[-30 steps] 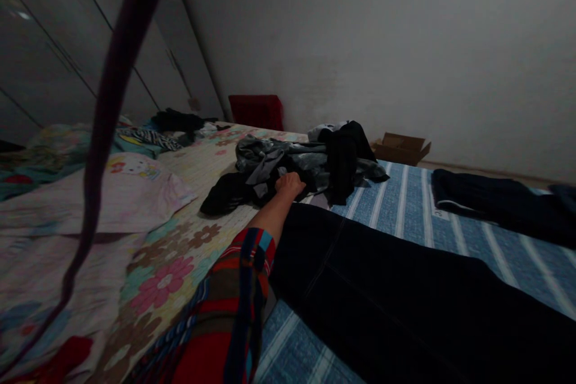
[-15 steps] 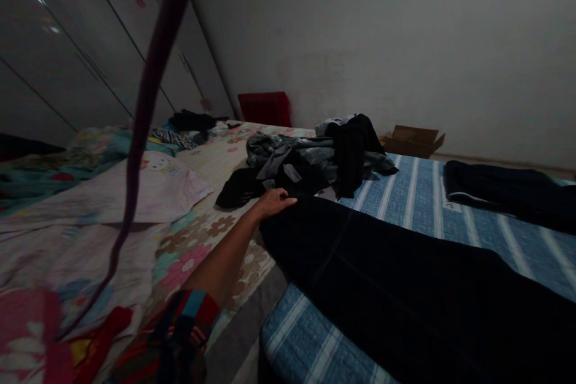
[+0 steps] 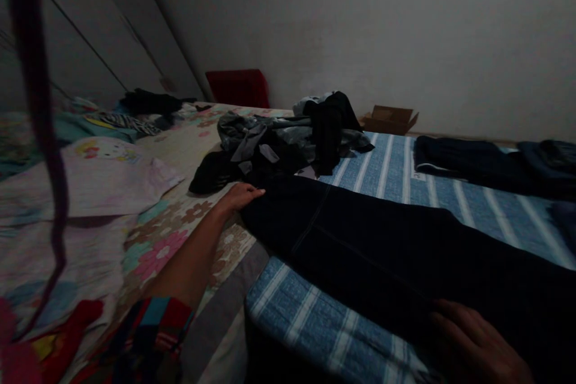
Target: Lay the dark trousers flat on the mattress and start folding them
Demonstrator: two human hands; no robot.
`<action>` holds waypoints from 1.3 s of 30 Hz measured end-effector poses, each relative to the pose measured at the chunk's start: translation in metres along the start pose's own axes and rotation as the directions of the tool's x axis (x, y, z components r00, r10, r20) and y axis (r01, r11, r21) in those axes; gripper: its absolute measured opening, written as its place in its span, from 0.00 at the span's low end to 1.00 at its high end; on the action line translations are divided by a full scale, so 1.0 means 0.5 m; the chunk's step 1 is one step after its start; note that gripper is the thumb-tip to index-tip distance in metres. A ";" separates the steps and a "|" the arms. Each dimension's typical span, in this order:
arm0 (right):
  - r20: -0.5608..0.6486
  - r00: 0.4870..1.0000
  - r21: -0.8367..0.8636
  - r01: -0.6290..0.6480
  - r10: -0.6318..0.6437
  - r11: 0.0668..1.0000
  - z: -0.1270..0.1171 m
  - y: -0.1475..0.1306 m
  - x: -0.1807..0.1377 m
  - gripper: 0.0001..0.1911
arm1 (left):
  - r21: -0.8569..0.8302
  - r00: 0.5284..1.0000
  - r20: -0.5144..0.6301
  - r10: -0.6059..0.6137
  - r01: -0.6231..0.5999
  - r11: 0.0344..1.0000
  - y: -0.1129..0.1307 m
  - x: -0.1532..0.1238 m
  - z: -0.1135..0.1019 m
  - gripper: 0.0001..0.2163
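Observation:
A pair of dark trousers [image 3: 373, 246] lies spread flat across a blue striped sheet [image 3: 391, 171] on the bed. My left hand [image 3: 240, 196] rests flat at the trousers' far left edge, fingers extended and together, touching the fabric. My right hand [image 3: 472, 345] lies flat on the trousers at the lower right, fingers apart. Just beyond my left hand sits a heap of dark and grey clothes [image 3: 288, 144].
A floral bedspread [image 3: 180, 228] covers the bed's left side, with a pale cartoon-print shirt [image 3: 103, 177] on it. More dark garments [image 3: 486, 162] lie at the far right. A red box [image 3: 238, 88] and a cardboard box [image 3: 389, 119] stand by the wall. A dark strap [image 3: 38, 132] hangs near the camera.
My left hand left the clothes heap and came down to the trousers' edge. My right hand has come into view, flat on the trousers. The view shifted right.

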State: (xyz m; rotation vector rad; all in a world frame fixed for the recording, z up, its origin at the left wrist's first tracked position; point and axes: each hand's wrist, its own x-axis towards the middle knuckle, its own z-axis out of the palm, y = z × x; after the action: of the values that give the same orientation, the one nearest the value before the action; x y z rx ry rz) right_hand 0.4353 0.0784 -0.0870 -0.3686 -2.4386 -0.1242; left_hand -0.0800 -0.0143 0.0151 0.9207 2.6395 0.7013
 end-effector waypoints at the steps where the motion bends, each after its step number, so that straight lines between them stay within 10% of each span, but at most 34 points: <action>1: 0.004 0.999 0.008 -0.036 0.036 0.999 -0.007 -0.004 0.009 0.13 | -0.001 1.000 -0.015 -0.004 0.004 1.000 0.004 0.004 0.002 0.11; 14: 0.236 0.970 0.123 -0.089 0.058 0.988 -0.047 -0.025 0.051 0.16 | -0.095 0.993 -0.110 -0.045 0.035 0.995 -0.009 -0.002 0.006 0.14; 31: 0.076 0.991 0.073 -0.115 0.109 0.991 0.010 -0.048 0.037 0.14 | 0.312 0.987 -0.124 0.101 -0.058 0.948 0.042 -0.036 -0.010 0.17; 34: 0.057 0.997 0.002 -0.048 0.047 0.999 0.014 -0.051 0.048 0.15 | 0.544 0.868 -0.273 0.415 -0.216 0.810 0.101 -0.086 0.020 0.18; 39: 0.031 0.999 -0.039 -0.035 0.037 0.999 0.022 -0.063 0.049 0.16 | 0.298 0.602 0.155 0.783 -0.784 0.544 0.216 -0.176 0.150 0.15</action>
State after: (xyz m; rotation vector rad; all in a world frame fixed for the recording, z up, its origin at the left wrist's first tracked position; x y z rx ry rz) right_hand 0.4011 0.0558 -0.0802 -0.4344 -2.4624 -0.1507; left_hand 0.0718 0.0299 0.0147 2.2847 2.2584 0.3699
